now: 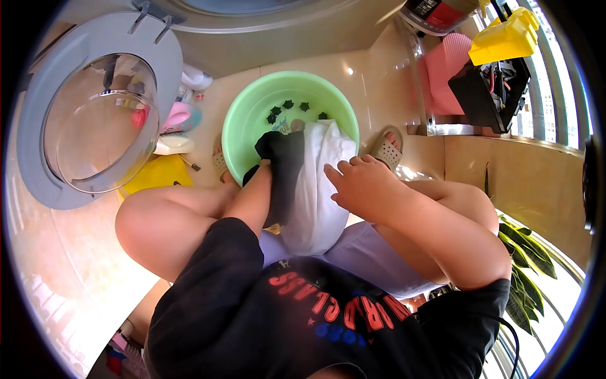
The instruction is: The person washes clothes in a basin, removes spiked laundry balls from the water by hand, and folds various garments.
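A light green basin (243, 126) stands on the floor between my feet, with several small dark shapes at its bottom. White and black cloth (322, 189) hangs from over my lap into the basin. My right hand (363, 183) is at the right side of the white part, its fingers spread and nothing held in them. The black part (284, 151) of the cloth lies at the left, over my left hand. Of that arm only the wrist shows; the fingers are hidden under the cloth.
An open round washer door (35, 126) is at the left, beside bottles (180, 118) and a yellow item (154, 177) on the floor. At the upper right are a black box (492, 91) and a yellow container (505, 38). A plant (527, 252) stands at the right.
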A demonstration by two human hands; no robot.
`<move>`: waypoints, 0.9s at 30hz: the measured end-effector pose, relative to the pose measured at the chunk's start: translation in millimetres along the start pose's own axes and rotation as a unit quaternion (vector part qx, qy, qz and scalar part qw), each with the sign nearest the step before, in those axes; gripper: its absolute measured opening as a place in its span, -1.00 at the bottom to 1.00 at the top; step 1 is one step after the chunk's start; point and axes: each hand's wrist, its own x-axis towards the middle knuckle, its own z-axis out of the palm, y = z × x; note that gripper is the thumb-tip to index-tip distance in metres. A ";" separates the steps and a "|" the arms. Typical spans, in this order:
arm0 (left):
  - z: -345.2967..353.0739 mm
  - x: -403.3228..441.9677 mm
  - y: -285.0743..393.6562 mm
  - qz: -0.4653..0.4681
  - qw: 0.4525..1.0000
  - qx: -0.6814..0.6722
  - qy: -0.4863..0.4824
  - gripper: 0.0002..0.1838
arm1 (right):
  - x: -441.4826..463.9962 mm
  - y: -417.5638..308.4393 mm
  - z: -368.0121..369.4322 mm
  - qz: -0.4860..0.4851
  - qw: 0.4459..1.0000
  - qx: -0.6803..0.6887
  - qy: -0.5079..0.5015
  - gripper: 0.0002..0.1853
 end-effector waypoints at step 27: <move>16.3 12.6 8.5 0.007 0.998 -0.018 0.054 -0.59 | 216.8 29.2 110.8 0.211 0.918 0.268 0.203 -0.04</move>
